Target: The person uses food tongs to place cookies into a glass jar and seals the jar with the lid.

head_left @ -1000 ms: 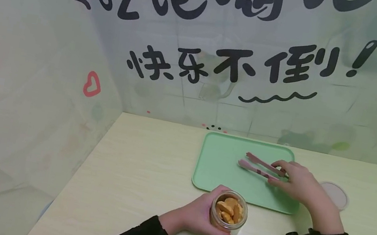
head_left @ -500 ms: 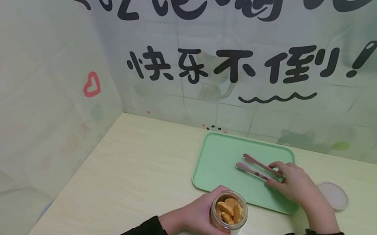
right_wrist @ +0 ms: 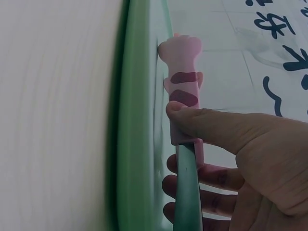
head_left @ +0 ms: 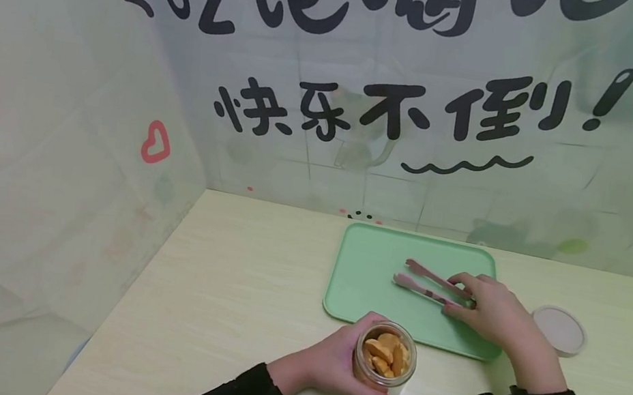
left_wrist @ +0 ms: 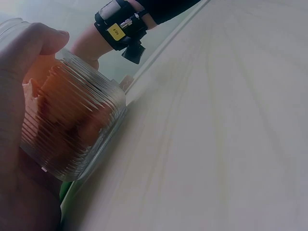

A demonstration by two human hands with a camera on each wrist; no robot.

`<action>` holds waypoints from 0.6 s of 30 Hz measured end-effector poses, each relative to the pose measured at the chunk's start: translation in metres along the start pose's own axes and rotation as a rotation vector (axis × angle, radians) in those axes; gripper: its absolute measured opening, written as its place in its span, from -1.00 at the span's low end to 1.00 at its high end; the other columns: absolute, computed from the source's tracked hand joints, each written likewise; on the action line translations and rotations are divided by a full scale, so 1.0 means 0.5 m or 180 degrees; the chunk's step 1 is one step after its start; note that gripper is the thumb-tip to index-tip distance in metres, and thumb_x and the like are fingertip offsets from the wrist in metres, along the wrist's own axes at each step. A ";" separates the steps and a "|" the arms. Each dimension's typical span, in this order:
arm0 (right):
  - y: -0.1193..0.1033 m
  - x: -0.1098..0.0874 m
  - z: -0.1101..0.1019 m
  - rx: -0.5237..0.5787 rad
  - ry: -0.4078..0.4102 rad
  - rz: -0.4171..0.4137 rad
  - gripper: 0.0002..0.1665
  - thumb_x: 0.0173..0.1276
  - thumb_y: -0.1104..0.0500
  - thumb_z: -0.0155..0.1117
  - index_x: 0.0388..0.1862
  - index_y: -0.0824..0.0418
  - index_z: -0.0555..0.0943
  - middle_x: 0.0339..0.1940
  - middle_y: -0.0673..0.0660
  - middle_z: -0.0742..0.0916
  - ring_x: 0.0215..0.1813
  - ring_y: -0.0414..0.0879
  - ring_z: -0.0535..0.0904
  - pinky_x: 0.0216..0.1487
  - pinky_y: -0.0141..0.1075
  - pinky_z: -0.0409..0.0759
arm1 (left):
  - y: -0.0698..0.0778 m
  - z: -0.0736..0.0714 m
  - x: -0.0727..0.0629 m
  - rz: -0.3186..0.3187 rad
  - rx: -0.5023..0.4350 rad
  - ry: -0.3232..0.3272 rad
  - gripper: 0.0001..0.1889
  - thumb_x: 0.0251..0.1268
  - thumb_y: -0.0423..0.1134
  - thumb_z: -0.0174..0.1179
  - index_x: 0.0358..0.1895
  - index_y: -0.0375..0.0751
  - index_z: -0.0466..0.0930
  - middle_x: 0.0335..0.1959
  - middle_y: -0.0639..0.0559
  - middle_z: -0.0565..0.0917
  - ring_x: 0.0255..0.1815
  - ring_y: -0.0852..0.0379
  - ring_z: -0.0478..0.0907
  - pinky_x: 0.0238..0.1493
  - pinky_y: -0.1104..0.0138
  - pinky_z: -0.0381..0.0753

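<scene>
My left hand (head_left: pixel 337 360) grips a ribbed clear glass jar (left_wrist: pixel 91 130) around its side. Tan, biscuit-like pieces (head_left: pixel 380 351) fill the uncovered jar, which stands at the near edge of the green tray (head_left: pixel 364 288). Over the tray's right part, my right hand (head_left: pixel 494 310) holds a pair of tongs (head_left: pixel 419 288) between thumb and fingers. Their pink, paw-shaped tips (right_wrist: pixel 182 50) point left and are spread apart, with nothing between them. In the right wrist view the thumb presses one pink arm, above a green middle part. Whether the tongs touch the tray is unclear.
A round whitish lid (head_left: pixel 559 330) lies on the table (head_left: pixel 229 280) just right of the tray, beside the right forearm. Behind the table hangs a printed backdrop (head_left: pixel 295 173) with large dark characters; it continues up the left side.
My right hand has shifted slightly left and toward me with the tongs, whose tips stay apart. The left hand and jar have kept their place.
</scene>
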State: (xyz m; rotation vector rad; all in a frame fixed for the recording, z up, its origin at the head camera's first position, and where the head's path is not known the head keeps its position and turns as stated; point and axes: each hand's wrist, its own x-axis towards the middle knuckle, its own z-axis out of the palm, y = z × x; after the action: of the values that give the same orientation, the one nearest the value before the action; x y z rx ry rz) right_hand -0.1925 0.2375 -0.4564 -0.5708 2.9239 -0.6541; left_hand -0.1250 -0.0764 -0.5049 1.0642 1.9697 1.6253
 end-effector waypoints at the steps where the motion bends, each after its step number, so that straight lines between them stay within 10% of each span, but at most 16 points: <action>1: 0.000 0.000 0.000 -0.0001 -0.0002 -0.0003 -0.39 0.41 0.01 0.61 0.29 0.29 0.66 -0.10 0.26 0.74 -0.08 0.18 0.70 -0.08 0.19 0.71 | 0.000 0.000 0.000 -0.0008 -0.0022 -0.0001 -0.04 0.06 -0.39 0.68 0.50 -0.03 0.26 0.40 0.09 0.57 0.39 0.22 0.55 0.52 0.24 0.51; 18: 0.002 -0.008 -0.022 0.0154 0.0089 0.0136 -0.24 0.48 -0.16 0.53 0.38 0.35 0.60 -0.05 0.31 0.75 -0.04 0.22 0.72 -0.04 0.19 0.71 | -0.001 0.001 0.000 -0.0010 0.0007 -0.0002 -0.05 0.07 -0.39 0.67 0.49 -0.04 0.26 0.39 0.09 0.58 0.38 0.23 0.55 0.51 0.24 0.52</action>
State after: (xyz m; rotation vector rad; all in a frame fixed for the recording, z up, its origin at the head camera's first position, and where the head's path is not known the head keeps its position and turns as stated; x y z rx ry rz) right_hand -0.1912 0.2443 -0.4468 -0.4967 2.9283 -0.7314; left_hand -0.1249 -0.0760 -0.5055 1.0616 1.9724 1.6213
